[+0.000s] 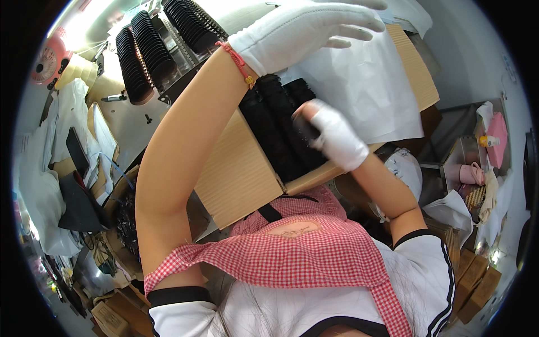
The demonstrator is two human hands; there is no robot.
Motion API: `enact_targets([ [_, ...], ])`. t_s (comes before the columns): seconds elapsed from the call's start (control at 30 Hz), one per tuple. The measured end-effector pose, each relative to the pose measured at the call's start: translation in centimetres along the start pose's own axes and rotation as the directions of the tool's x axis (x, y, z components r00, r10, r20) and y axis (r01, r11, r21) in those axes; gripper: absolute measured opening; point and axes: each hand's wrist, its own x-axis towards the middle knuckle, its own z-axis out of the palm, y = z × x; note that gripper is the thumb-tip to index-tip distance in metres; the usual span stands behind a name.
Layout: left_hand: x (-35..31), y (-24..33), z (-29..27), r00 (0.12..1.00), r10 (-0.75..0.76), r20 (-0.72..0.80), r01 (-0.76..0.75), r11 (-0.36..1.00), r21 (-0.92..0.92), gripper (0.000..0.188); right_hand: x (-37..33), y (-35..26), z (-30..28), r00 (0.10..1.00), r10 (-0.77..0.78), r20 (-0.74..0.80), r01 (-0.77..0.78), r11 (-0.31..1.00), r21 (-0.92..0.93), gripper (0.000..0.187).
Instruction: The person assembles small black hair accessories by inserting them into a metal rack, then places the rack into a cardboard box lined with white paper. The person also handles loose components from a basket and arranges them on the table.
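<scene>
My left hand (320, 32), in a white glove, reaches across the top of the view with its fingers stretched out above a white sheet (370, 95). It appears to hold nothing. My right hand (340, 137) wears a white glove that leaves fingertips bare; motion blurs it. Its fingers bend around a dark, rounded piece (306, 128) whose kind I cannot make out. Below that hand stands an open cardboard box (241, 174), packed with rows of black pieces (269, 126). The white sheet covers the box's far right part.
Racks with rows of thin black rounded pieces (151, 48) stand at the far left. A marker (114, 98) and a small black screw-like part (149, 119) lie nearby. A pink fan (48, 63) is at the left edge. Shelves with a pink mug (471, 173) stand right.
</scene>
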Motion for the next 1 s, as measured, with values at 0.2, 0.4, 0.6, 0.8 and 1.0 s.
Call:
enact_targets([
  [0.2,-3.7,-1.5,0.2,0.911,0.064,-0.407,0.218,0.763,0.609,0.036,3.7,2.5,-8.0,0.894,0.155,-0.421,-0.009,0.944,0.329,0.029],
  [0.4,-8.4,-4.4,0.3,0.873,0.008,-0.488,0.318,0.749,0.581,0.031,10.7,3.1,-7.5,0.954,-0.179,-0.242,0.054,0.893,-0.447,0.021],
  [0.6,-13.1,-4.7,-0.5,0.787,-0.004,-0.617,0.414,0.744,0.524,0.026,14.9,6.8,-7.4,0.947,-0.319,0.038,0.274,0.743,-0.611,0.013],
  [0.8,-13.8,-3.3,-5.5,0.684,0.568,-0.459,0.491,0.107,0.865,0.046,14.1,5.4,-8.0,0.897,-0.264,0.355,0.425,0.294,-0.856,0.010],
  [1.0,-11.7,1.3,-12.9,0.599,0.303,-0.741,0.800,-0.261,0.540,0.074,15.1,-1.1,-1.5,0.599,-0.728,0.334,0.714,0.295,-0.635,0.016],
])
